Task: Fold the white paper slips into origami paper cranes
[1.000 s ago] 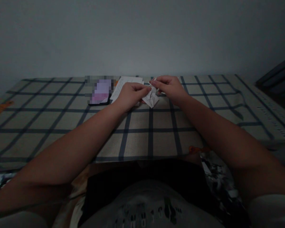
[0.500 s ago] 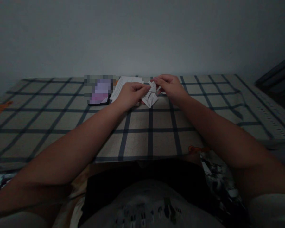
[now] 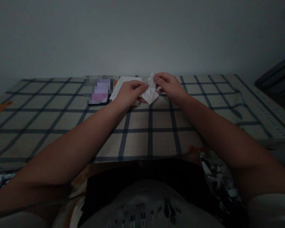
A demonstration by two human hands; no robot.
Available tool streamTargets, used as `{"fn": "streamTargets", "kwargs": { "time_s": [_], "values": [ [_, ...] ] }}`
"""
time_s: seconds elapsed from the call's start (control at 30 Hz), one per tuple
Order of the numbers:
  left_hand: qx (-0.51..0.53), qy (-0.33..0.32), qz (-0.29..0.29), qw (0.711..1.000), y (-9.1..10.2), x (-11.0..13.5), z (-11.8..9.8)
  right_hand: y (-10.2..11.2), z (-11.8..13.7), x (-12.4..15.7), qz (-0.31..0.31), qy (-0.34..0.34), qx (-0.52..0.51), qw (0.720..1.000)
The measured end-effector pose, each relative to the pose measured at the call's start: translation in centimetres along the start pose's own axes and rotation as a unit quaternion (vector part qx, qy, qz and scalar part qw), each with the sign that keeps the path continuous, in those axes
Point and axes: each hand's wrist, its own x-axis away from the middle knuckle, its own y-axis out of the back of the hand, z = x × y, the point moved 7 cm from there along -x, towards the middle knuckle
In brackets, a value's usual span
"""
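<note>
Between my two hands is a small piece of folded white paper [image 3: 151, 91] with dark print, its creased layers coming to a point at the top and another at the bottom. My left hand [image 3: 131, 91] pinches its left side, thumb on top and fingers underneath. At the right side, my right hand [image 3: 168, 83] has its thumb and fingers closed on the paper's edge. Just behind and left of my left hand lie printed white sheets [image 3: 118, 86], partly covered by that hand.
A phone [image 3: 100, 91] with a lit, blurred screen lies left of the sheets. The table wears a checked cloth [image 3: 137, 142] and stands against a plain wall [image 3: 142, 38]. An orange item [image 3: 0, 108] is at the far left; a dark slatted object [image 3: 277, 76] stands at right.
A pointed flap of the folded paper now stands up taller between my hands, and its lower tip has risen slightly. Both hands have shifted only a little.
</note>
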Motion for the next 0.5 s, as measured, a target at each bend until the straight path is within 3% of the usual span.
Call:
{"fn": "streamTargets", "kwargs": {
  "time_s": [0.23, 0.5],
  "values": [
    [0.006, -0.010, -0.015, 1.000, 0.3, -0.3, 0.0, -1.1, -0.9, 0.2, 0.069, -0.017, -0.015, 0.997],
    [-0.041, -0.040, -0.009, 0.998, 0.5, -0.4, 0.1, -1.6, -0.9, 0.4, 0.090, -0.049, -0.041, 0.994]
  ]
}}
